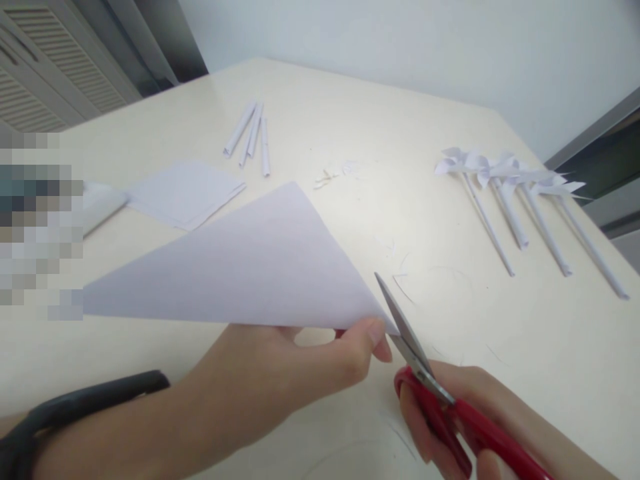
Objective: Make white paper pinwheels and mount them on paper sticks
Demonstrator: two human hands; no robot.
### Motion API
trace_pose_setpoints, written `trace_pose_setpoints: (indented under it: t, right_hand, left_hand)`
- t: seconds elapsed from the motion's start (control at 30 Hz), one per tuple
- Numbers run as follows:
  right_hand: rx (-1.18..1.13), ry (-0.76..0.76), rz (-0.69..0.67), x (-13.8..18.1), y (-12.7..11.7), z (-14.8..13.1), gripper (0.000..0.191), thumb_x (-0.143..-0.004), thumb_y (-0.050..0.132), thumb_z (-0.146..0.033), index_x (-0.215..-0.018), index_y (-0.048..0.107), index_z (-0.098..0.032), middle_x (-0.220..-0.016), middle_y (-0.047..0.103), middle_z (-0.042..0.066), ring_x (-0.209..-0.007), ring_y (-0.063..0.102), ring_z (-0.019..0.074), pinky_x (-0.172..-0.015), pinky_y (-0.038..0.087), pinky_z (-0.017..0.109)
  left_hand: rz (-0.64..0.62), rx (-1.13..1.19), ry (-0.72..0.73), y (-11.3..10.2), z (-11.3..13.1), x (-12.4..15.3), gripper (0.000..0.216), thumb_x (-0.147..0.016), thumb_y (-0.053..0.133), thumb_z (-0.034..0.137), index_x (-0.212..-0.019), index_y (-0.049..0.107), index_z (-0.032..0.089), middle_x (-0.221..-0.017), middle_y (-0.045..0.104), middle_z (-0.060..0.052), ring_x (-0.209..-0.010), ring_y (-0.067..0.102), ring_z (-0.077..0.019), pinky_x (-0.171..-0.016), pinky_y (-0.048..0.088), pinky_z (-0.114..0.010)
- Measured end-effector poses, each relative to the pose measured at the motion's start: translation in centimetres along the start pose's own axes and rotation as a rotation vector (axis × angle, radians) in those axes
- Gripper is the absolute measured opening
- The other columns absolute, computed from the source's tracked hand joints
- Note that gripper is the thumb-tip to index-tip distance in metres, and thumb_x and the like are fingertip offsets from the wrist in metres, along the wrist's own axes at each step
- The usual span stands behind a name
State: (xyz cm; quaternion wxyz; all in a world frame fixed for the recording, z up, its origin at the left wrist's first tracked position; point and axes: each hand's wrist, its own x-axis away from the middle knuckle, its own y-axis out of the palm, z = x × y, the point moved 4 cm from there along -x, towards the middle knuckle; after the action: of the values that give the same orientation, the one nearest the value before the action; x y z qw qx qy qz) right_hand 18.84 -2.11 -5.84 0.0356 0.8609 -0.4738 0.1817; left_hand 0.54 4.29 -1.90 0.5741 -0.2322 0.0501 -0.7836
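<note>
My left hand (300,363) pinches the lower edge of a white sheet folded into a triangle (240,263), held just above the cream table (350,113). My right hand (465,420) grips red-handled scissors (425,377). Their grey blades point up and left, touching the triangle's right corner next to my left thumb. A black band circles my left wrist.
A stack of white square sheets (187,193) lies at the left. Three rolled paper sticks (253,133) lie at the back. Several paper pinwheels on sticks (520,193) lie at the right. Small paper scraps (333,175) sit mid-table. A blurred patch covers the left edge.
</note>
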Motion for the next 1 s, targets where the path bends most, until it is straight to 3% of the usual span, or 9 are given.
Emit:
trace_pose_setpoints:
  t: [0.3, 0.47, 0.67, 1.0]
  right_hand:
    - [-0.029, -0.020, -0.034, -0.4, 0.3, -0.1, 0.034, -0.076, 0.056, -0.055, -0.080, 0.065, -0.022, -0.069, 0.064, 0.003, -0.062, 0.055, 0.0164, -0.053, 0.045, 0.023]
    - [-0.001, -0.067, 0.003, -0.3, 0.1, 0.2, 0.044, -0.078, 0.048, -0.062, -0.081, 0.064, -0.021, -0.066, 0.061, 0.002, -0.059, 0.052, 0.0135, -0.054, 0.044, 0.021]
    - [0.031, -0.057, -0.026, -1.1, 0.3, -1.9, 0.052, -0.077, 0.044, -0.068, -0.075, 0.062, -0.019, -0.062, 0.059, 0.003, -0.055, 0.051, 0.0124, -0.049, 0.041, 0.021]
    - [-0.053, 0.091, -0.113, -0.9, 1.1, -2.5, 0.053, -0.076, 0.040, -0.071, -0.071, 0.049, -0.019, -0.062, 0.045, -0.002, -0.054, 0.037, 0.0089, -0.049, 0.032, 0.022]
  left_hand:
    - [0.003, -0.023, -0.015, -0.2, -0.1, 0.2, 0.016, -0.069, 0.055, 0.031, -0.055, 0.062, 0.027, -0.049, 0.057, 0.007, -0.051, 0.054, -0.0111, -0.050, 0.044, -0.020]
    - [0.035, -0.010, -0.012, -0.1, -0.5, 0.2, 0.018, -0.068, 0.056, 0.032, -0.053, 0.064, 0.026, -0.048, 0.055, 0.006, -0.049, 0.051, -0.0115, -0.045, 0.041, -0.020]
    - [0.061, -0.024, 0.007, -0.1, -0.3, 0.2, 0.018, -0.068, 0.057, 0.032, -0.053, 0.064, 0.025, -0.048, 0.056, 0.005, -0.050, 0.052, -0.0122, -0.046, 0.043, -0.020]
    - [0.080, -0.043, 0.008, -0.1, -0.5, 0.1, 0.019, -0.068, 0.059, 0.036, -0.053, 0.064, 0.026, -0.049, 0.058, 0.006, -0.053, 0.056, -0.0131, -0.048, 0.045, -0.020]
